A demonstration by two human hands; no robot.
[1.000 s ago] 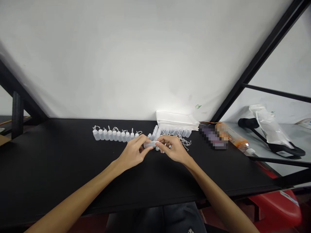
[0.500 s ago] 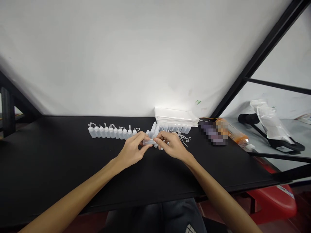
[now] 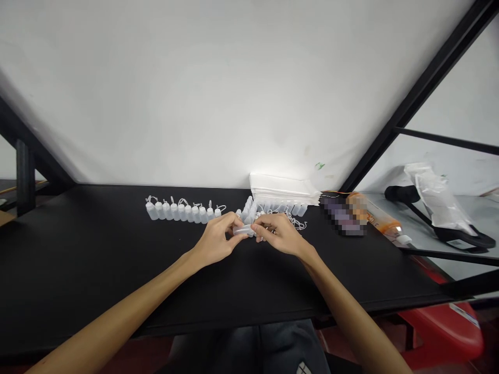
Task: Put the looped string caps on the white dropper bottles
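Note:
My left hand (image 3: 217, 239) grips a small translucent bottle (image 3: 242, 229) between thumb and fingers; the bottle lies sideways over the black table. At the bottle's right end, my right hand (image 3: 281, 235) pinches with thumb and fingertips; the cap area there is mostly hidden. To the left stands a row of several capped bottles (image 3: 181, 212) with thin white loops on top. Just behind my hands are more bottles (image 3: 248, 208), and a tangle of white strings (image 3: 299, 224) lies right of them.
A stack of white sheets (image 3: 280, 188) rests against the wall. Farther right are a blurred purple item (image 3: 343, 215), an orange-labelled bottle (image 3: 380, 218) and a black object with clear plastic wrap (image 3: 440, 197). A red stool (image 3: 444, 330) stands below the black table (image 3: 97, 270).
The view has shifted slightly, so the row of bottles appears a little farther right. Both hands keep their hold at the small bottle, with little change in pose.

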